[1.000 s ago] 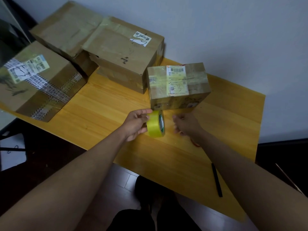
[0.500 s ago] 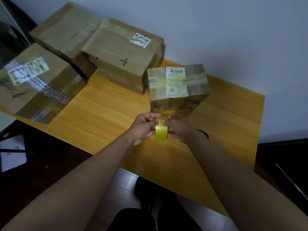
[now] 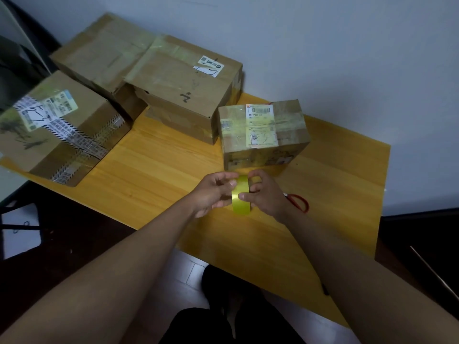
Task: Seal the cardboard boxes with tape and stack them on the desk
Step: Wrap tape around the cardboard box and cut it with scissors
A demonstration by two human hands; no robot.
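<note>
Both hands are gripping the yellow tape roll (image 3: 240,196), which is standing on edge just above the desk (image 3: 154,175), near the middle of its front half. Left hand (image 3: 213,192) is clamping the roll's left side, fingers curled over the top at 12 o'clock. Right hand (image 3: 263,194) is clamping the right side, thumb lying across the yellow band facing the camera, fingers curling over the top. Can't tell if a tape end is being peeled.

At 12 o'clock from the roll, just beyond the fingertips, the small box (image 3: 263,135) is sitting taped shut, white barcode label on top. At 11 o'clock, the medium box (image 3: 183,88) is sitting next to it, label at its far corner, a black scribble on the lid. At 10 o'clock, further back, the big flat box (image 3: 99,55) is sitting beside the medium box with that box's edge overlapping it. At 9 o'clock, the left box (image 3: 67,127) with striped printed tape is overhanging the desk's left edge.

At 3 o'clock, red scissor handles (image 3: 299,202) are sticking out from behind the right wrist.
</note>
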